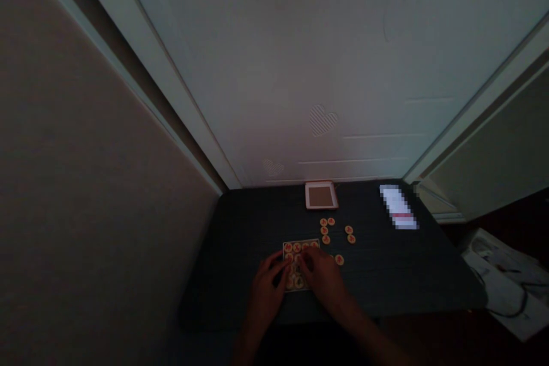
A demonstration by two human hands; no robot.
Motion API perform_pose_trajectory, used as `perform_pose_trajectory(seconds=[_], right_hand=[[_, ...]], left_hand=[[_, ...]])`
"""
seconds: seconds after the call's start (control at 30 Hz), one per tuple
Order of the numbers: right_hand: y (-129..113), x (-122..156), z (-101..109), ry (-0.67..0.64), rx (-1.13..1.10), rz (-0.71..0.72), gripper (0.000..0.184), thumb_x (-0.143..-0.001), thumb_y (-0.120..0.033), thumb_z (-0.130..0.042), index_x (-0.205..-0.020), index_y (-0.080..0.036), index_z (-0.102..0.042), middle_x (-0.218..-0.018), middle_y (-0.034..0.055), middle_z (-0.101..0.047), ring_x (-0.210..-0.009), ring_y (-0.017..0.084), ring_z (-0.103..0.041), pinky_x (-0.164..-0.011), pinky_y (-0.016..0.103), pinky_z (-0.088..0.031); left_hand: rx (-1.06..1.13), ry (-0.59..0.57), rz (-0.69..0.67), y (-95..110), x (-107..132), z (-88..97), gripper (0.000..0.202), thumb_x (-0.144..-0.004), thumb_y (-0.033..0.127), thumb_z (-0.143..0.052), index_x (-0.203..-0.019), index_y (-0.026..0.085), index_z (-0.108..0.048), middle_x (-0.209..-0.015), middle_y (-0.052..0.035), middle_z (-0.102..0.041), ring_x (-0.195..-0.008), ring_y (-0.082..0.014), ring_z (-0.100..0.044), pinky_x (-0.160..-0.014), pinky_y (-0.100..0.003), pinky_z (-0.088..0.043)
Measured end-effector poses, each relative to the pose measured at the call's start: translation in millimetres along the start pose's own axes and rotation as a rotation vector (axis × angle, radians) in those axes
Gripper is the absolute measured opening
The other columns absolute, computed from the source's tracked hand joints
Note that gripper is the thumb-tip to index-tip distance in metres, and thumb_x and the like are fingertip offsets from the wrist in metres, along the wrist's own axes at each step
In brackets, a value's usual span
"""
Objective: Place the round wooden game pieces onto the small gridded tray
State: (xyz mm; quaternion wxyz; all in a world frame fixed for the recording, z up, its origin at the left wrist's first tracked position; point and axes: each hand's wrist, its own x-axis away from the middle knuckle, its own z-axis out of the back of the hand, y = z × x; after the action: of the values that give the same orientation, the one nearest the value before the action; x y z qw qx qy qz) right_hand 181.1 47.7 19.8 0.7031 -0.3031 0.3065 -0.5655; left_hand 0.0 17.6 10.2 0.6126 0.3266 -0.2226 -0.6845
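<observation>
A shallow square box (301, 289) holds rows of round, pale xiangqi pieces (288, 247) with red characters. At its left side, my left hand (266, 287) has its fingers apart, with the fingertips over the pieces near the left edge. My right hand (326, 280) reaches over the box's right side, fingers curled together around a xiangqi piece in the middle rows. Both hands cover part of the box, and dim light blurs the fingertips. Several loose xiangqi pieces (324, 230) lie beyond the box, and another loose piece (339, 259) sits right of my right hand.
A dark table (240, 223) stands against a white panel (274, 97) with embossed hearts. Near its back edge lies a square lid or tray (321, 197) with a pale rim. A lit, pixelated phone-like object (398, 207) is at the right. A white container (506, 280) stands below the table's right end.
</observation>
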Motion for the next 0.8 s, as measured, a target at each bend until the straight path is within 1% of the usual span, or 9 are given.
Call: perform_pose_trajectory(seconds=[0.17, 0.37, 0.53, 0.7, 0.8], right_hand=[[3.9, 3.1, 1.5, -0.016, 0.103, 0.039, 0.018, -0.097, -0.021, -0.055, -0.106, -0.023, -0.071, -0.106, 0.0108, -0.075, -0.098, 0.026, -0.071, -0.09, 0.037, -0.053], [6.0, 8.1, 7.4, -0.074, 0.172, 0.124, 0.023, -0.098, -0.016, -0.055, -0.108, -0.024, -0.074, -0.108, 0.0109, -0.073, -0.102, 0.026, -0.069, -0.095, 0.037, -0.053], [8.1, 7.7, 1.4, -0.087, 0.207, 0.158, 0.025, -0.095, -0.01, -0.06, -0.111, -0.022, -0.075, -0.11, 0.0105, -0.073, -0.104, 0.026, -0.068, -0.097, 0.038, -0.053], [7.8, 7.2, -5.6, -0.093, 0.213, 0.183, 0.022, -0.095, -0.009, -0.061, -0.107, -0.021, -0.075, -0.104, 0.0079, -0.075, -0.101, 0.023, -0.069, -0.096, 0.035, -0.054], [7.6, 6.7, -6.1, -0.082, 0.224, 0.188, 0.021, -0.095, -0.01, -0.062, -0.107, -0.022, -0.075, -0.104, 0.0082, -0.074, -0.1, 0.024, -0.069, -0.093, 0.035, -0.055]], left_hand=[[-0.019, 0.006, 0.01, -3.3, 0.4, -2.8, 0.024, -0.095, 0.035, -0.06, -0.113, 0.033, -0.076, -0.125, -0.0039, -0.073, -0.115, -0.0262, -0.069, -0.103, -0.049, -0.054], [-0.021, 0.012, 0.001, -10.5, 2.3, -8.8, 0.026, -0.097, 0.035, -0.059, -0.117, 0.031, -0.074, -0.128, -0.0045, -0.073, -0.118, -0.0253, -0.068, -0.107, -0.048, -0.052], [-0.04, 0.018, -0.009, -12.5, 1.1, -10.0, 0.026, -0.098, 0.033, -0.057, -0.116, 0.03, -0.075, -0.126, -0.0042, -0.074, -0.116, -0.0247, -0.069, -0.104, -0.047, -0.055], [-0.056, 0.021, -0.018, -11.9, 0.3, -9.4, 0.025, -0.098, 0.031, -0.057, -0.115, 0.03, -0.076, -0.125, -0.0039, -0.074, -0.114, -0.0244, -0.07, -0.101, -0.045, -0.057], [-0.055, 0.031, -0.022, -11.0, 0.6, -9.4, 0.026, -0.097, 0.03, -0.057, -0.115, 0.031, -0.075, -0.125, -0.0035, -0.074, -0.114, -0.0244, -0.07, -0.1, -0.044, -0.058]])
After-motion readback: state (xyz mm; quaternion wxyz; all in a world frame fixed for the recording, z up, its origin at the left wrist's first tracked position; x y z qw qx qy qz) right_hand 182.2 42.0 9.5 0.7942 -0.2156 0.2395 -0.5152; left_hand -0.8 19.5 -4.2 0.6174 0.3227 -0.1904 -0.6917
